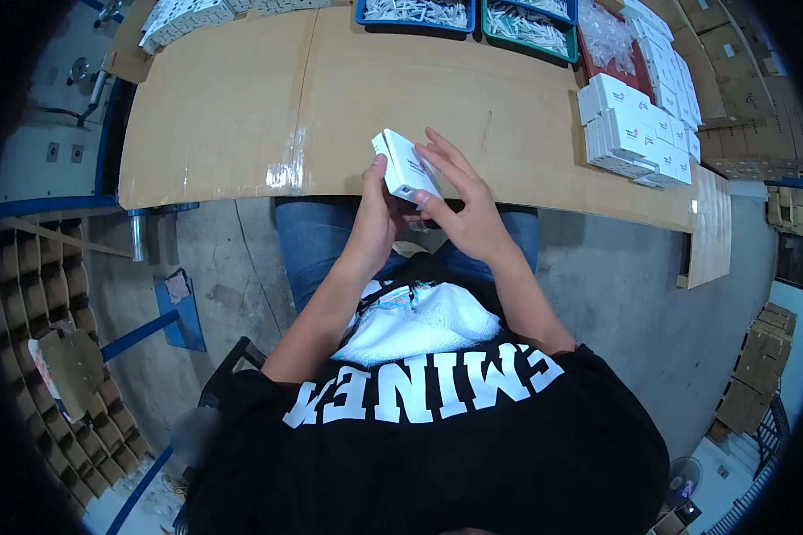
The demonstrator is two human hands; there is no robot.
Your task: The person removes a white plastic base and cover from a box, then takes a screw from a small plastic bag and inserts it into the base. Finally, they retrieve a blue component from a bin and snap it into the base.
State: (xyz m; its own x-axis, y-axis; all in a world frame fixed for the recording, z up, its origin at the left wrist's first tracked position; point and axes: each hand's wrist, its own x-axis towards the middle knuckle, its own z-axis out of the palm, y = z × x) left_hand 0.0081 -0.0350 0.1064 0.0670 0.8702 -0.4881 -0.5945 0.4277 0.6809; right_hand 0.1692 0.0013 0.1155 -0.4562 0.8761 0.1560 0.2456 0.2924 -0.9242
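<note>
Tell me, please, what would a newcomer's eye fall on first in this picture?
Probably the white box near the centre, in the left hand, with the right hand at its side. Then the bold white lettering across the black shirt below. The piled white boxes on the right of the cardboard-covered table stand out too.

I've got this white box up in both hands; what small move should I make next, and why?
I'd probably steady the box with your right hand and gently press its left side with your left thumb. A dark line, perhaps a slightly raised flap, runs along that side, and your thumb already rests there. The picture doesn't settle whether it's truly open.
</note>
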